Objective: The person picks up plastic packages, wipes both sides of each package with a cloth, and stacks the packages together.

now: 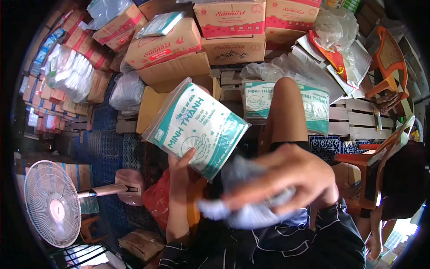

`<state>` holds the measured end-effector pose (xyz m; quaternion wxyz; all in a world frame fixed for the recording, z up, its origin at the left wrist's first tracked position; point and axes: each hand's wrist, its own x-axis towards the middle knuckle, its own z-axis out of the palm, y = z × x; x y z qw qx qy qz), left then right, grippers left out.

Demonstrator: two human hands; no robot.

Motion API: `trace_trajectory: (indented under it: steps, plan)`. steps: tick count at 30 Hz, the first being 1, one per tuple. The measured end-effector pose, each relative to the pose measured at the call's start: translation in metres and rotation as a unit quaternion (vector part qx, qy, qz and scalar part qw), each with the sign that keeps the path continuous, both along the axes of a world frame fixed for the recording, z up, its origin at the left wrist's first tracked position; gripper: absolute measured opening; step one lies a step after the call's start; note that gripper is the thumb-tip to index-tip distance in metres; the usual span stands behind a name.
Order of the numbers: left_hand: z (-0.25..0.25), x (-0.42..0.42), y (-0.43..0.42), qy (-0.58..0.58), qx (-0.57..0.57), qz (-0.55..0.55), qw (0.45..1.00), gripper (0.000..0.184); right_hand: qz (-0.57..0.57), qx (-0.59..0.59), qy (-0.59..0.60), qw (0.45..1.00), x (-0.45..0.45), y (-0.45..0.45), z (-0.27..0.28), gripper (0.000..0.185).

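My left hand [181, 163] grips the lower left edge of a white and teal pack of newborn liner pads [201, 125], with the thumb on its printed front. Clear plastic wraps this pack, and it is tilted above an open cardboard box [150, 105]. To the right, my right hand [295, 175] is closed around a crumpled grey-white cloth [255, 210] over my lap. Motion blurs both this hand and the cloth. Two similar packs, a left one [257, 96] and a right one [317, 105], lie beyond, partly hidden by my raised knee [289, 101].
Stacked Sunnest cartons [230, 20] stand at the back, with another pack [161, 23] on one carton. A pink-white fan [53, 204] is at lower left. Plastic bags [338, 29] and an orange chair [389, 58] are at right. Another person's hand [374, 246] shows at lower right.
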<state>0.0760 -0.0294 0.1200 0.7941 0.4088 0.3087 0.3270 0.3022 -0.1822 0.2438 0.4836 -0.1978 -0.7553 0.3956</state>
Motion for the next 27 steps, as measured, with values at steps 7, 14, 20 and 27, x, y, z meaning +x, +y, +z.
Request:
trace_trajectory:
  steps: [7, 14, 20, 27]
  plan:
    - [-0.039, -0.019, 0.012, 0.072, 0.082, 0.093, 0.99, 0.067, -0.137, -0.079, -0.055, 0.986, 0.008, 0.0, 0.0, 0.065]
    - [-0.004, 0.026, 0.05, 0.106, 0.176, 0.022, 0.978, 0.06, -0.254, -0.107, -0.081, 0.958, 0.029, -0.037, -0.004, 0.07]
    - [-0.042, 0.138, 0.099, 0.114, 0.213, -0.001, 0.97, 0.052, -0.487, -0.232, 0.092, 0.837, 0.047, -0.114, -0.036, 0.055]
    - [-0.158, 0.238, 0.122, 0.2, 0.12, -0.123, 0.965, 0.049, -0.595, -0.148, 0.431, 0.662, 0.095, -0.191, -0.112, 0.06]
